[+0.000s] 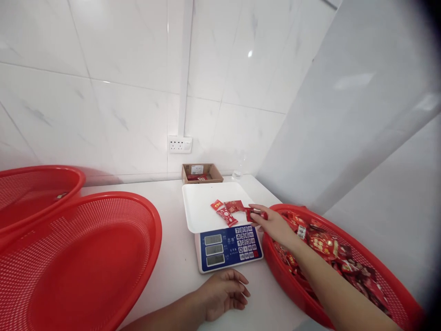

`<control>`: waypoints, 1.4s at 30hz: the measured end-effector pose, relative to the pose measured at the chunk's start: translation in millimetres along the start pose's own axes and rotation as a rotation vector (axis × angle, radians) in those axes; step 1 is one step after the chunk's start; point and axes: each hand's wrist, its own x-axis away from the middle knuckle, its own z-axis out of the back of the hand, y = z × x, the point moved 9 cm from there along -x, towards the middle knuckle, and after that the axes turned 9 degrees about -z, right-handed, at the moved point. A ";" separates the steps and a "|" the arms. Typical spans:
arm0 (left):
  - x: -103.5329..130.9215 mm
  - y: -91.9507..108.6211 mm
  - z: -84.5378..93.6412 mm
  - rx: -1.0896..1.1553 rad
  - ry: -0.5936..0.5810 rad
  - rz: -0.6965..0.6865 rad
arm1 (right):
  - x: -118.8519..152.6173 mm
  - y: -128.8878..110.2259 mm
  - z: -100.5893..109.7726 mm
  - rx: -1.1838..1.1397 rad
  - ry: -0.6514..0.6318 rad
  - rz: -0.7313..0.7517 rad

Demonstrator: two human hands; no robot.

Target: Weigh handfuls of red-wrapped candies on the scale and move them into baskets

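My right hand (272,223) grips a small red packet (253,214) over the right edge of the scale's white tray (200,209). Beside it on the tray lie a few more red packets (227,216). Below the tray, the scale's blue panel (231,247) shows number keys and three displays, whose digits are too faint to read. My left hand (227,293) rests on the white table in front of the scale, fingers loosely curled and apart, holding nothing. Under my right forearm stands a red basket (284,276) full of red packets (322,243).
Two red baskets stand at the left, a near one (153,220) and a farther one (81,177). Behind the scale is a cardboard box (215,174) with red packets inside. A clear plastic object (237,174) stands by the wall, which bears a socket (179,145).
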 end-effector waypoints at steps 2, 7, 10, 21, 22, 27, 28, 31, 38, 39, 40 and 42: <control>-1.3 -0.9 0.5 0.003 -0.006 -0.005 | -10.6 -0.4 -12.9 0.019 -0.025 -0.019; -2.9 -3.1 1.3 0.015 -0.008 0.005 | -26.3 -7.1 -6.5 0.077 0.084 0.010; -3.0 -3.0 1.9 0.023 0.002 0.005 | -31.3 -17.6 -3.4 0.116 0.130 0.063; -8.5 -8.4 4.3 0.046 -0.024 0.004 | -20.5 -22.7 -69.2 0.687 -0.042 0.191; -9.0 -9.0 4.7 0.047 -0.029 0.003 | -19.8 -19.5 -74.1 0.732 -0.062 0.170; -8.9 -7.9 5.8 0.037 -0.021 -0.004 | -19.3 -21.4 -86.8 0.774 -0.129 0.152; -8.6 -7.3 5.7 0.035 -0.018 -0.004 | -18.4 -24.6 -85.1 0.746 -0.128 0.165; -7.4 -5.6 3.9 0.043 -0.017 0.009 | -10.3 -34.2 -61.5 0.632 -0.048 0.239; -2.2 -1.7 3.1 0.029 0.046 0.016 | 25.3 32.9 68.0 0.512 0.164 0.100; -1.6 -1.1 2.5 0.023 0.044 0.013 | 31.0 53.4 82.0 0.516 0.138 0.028; -1.0 -0.6 1.5 0.018 0.036 0.013 | 37.4 73.3 92.3 0.526 0.099 -0.036; -0.1 0.0 0.0 0.007 0.023 0.018 | 50.8 108.4 102.6 0.560 0.009 -0.134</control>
